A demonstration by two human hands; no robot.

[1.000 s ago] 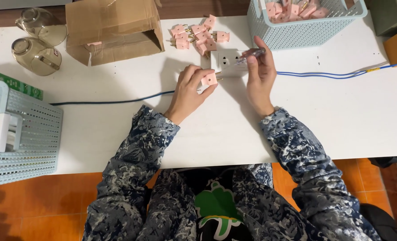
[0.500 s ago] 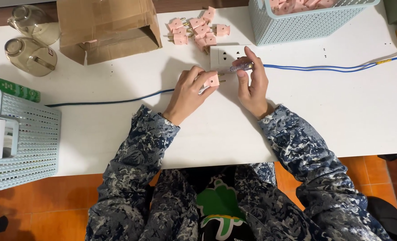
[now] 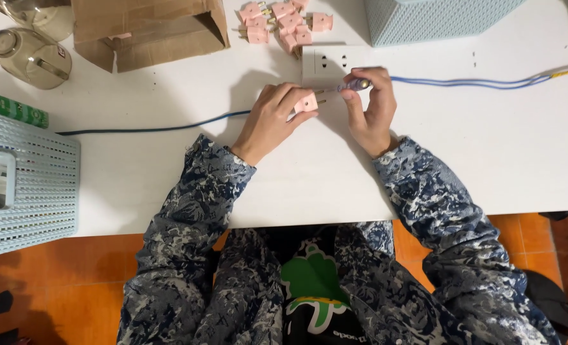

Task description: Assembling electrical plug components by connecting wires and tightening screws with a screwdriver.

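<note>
Pinching a small pink plug [image 3: 306,103] between thumb and fingers, the left hand [image 3: 272,118] is resting on the white table [image 3: 488,147] near the middle of the frame, with the plug's metal prongs pointing right. Just beside it, the right hand [image 3: 372,108] is closing its fingertips around a thin screwdriver [image 3: 353,85], whose tip is lying toward those prongs; whether the tip is touching them cannot be told.

Directly above both hands, a white socket block [image 3: 325,62] is lying flat, with a blue cable [image 3: 488,82] running off to the right edge and another stretch of it running left. Above that, at the top centre, a heap of pink plugs [image 3: 282,20] is sitting, roughly eight in number, though overlaps are making an exact count uncertain.

One open brown cardboard box [image 3: 149,29] is standing at the upper left, and two clear glass lids [image 3: 31,56] are lying at its left. One pale blue basket [image 3: 437,19] is standing at the upper right, and a second basket [image 3: 31,182] is sitting at the left edge, with a green carton [image 3: 12,110] just above it.
</note>
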